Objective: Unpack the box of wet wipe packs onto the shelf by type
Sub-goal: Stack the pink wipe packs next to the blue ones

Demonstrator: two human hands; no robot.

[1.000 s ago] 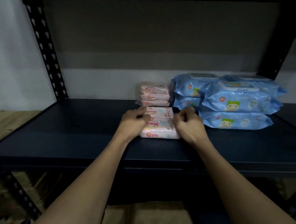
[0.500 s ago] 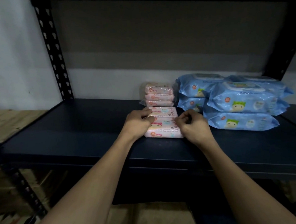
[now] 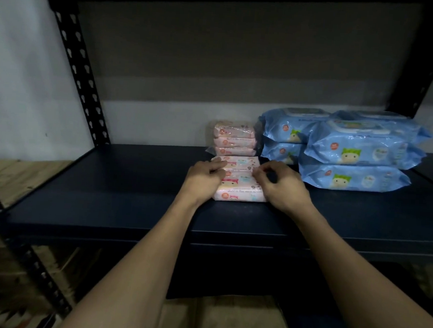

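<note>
- no wording is showing clearly enough to read anywhere.
- the pink wet wipe packs (image 3: 238, 183) are carrying lines of small print and a round orange-red badge, all too blurred to make out.
- the blue wet wipe packs (image 3: 360, 150) are showing the same kind of round badge and a cartoon face, with the text beside them staying illegible.

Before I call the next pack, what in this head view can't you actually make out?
- Front pink bundle, head view: both ends covered by the left hand and right hand; pack count unclear.
- Rear pink stack: its base hidden behind the front bundle.
- Blue packs: rear ones masked by the front ones; print too dim to read.
- Cardboard box: cut off by the bottom edge, contents unseen under the shelf.
</note>
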